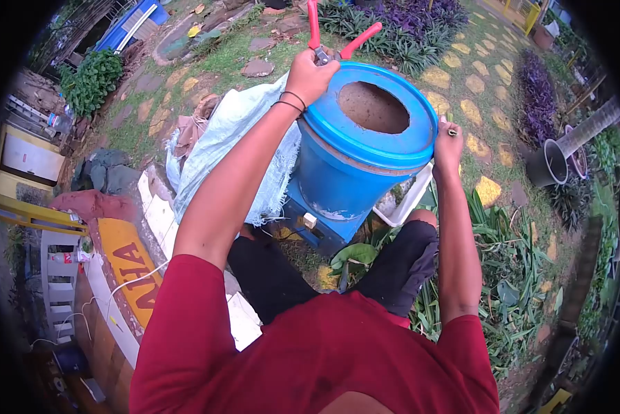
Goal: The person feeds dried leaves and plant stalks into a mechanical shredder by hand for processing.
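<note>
Blue barrel (355, 172) stands tilted before the person's knees. Right hand (448, 146) presses its right rim, fingers curled together; left hand (310, 74) fists red-handled pliers (331, 38) at the far rim. Pliers could slip and the barrel tip.

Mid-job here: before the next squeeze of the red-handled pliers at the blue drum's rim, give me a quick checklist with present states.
1. Left hand grips the red-handled pliers at their head: ok.
2. Pliers' jaws seated on the blue drum rim: cannot tell, the hand hides them.
3. Right hand braces the drum's opposite side: ok.
4. Right hand pinches a small item at the rim: cannot tell what it is.
5. Drum tilted toward the person, propped between the knees: ok, looks steady.
6. Lid hole open and unobstructed: ok.
</note>
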